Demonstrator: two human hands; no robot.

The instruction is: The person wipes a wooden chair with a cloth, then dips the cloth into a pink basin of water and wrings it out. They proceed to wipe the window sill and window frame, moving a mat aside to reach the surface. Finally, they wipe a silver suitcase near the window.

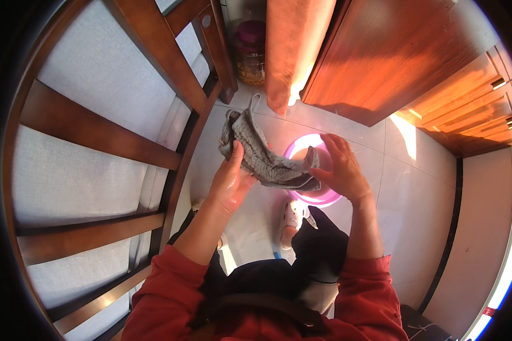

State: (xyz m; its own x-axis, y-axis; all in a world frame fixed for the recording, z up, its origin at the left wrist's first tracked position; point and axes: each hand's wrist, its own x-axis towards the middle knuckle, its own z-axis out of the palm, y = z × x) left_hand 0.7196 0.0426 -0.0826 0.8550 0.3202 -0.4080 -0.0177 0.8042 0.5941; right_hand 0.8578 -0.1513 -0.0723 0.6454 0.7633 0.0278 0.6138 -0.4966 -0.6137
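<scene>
A grey textured cloth (260, 157) with a hanging loop stretches in the air between my two hands. My left hand (232, 183) grips its left part, the thumb lying on top and the fingers beneath. At the cloth's right end is my right hand (343, 168), its fingers spread and its thumb touching the cloth's edge; whether it bears any of the cloth cannot be seen. Below the cloth and my right hand, a pink-rimmed basin (296, 143) stands on the floor, partly covered from view. Its inside is bright with sunlight.
To the left runs a wooden frame (98, 123) with grey cushions. A jar (250, 53) with a purple lid stands behind, near an orange curtain (292, 47). A wooden panel (379, 55) and cabinets (473, 106) are at right. My shoe (291, 213) is beside the basin.
</scene>
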